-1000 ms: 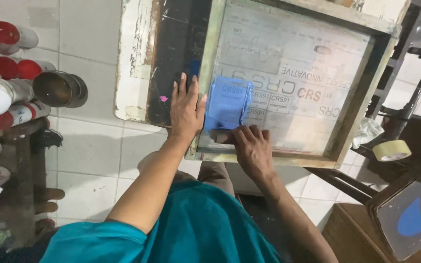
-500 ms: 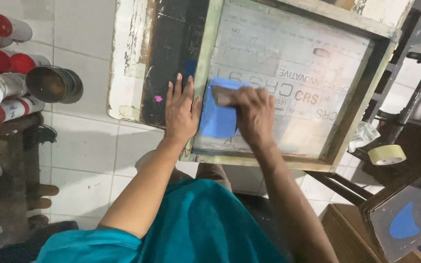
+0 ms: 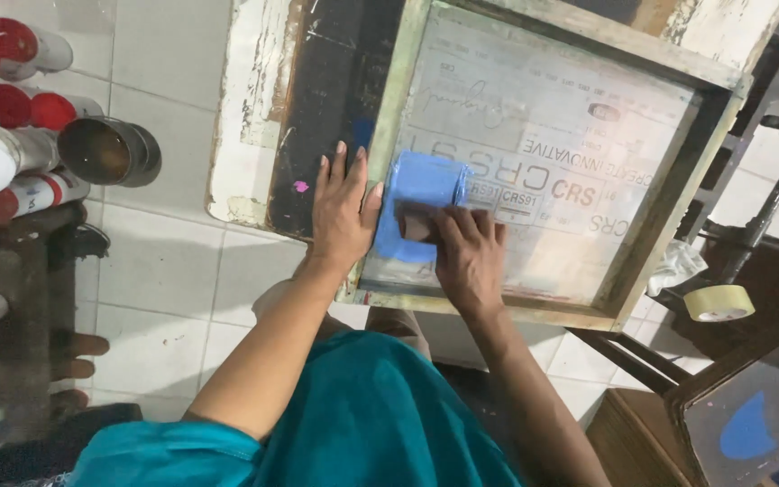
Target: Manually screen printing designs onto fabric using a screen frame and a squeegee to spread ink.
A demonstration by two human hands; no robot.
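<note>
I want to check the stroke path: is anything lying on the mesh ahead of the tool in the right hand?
Nothing visible does. The right hand grips a small squeegee on the blue ink patch, and the screen mesh beyond it is bare. The left hand rests on the wooden frame, off to the side.

A large square printing screen in a pale, worn wooden frame (image 3: 669, 203) lies flat on the table, its grey mesh showing mirrored lettering. On the left part of the mesh there is a wide patch of blue ink (image 3: 418, 194). A small dark wooden-handled squeegee (image 3: 414, 223) stands on this blue patch, near the left side of the frame.
</note>
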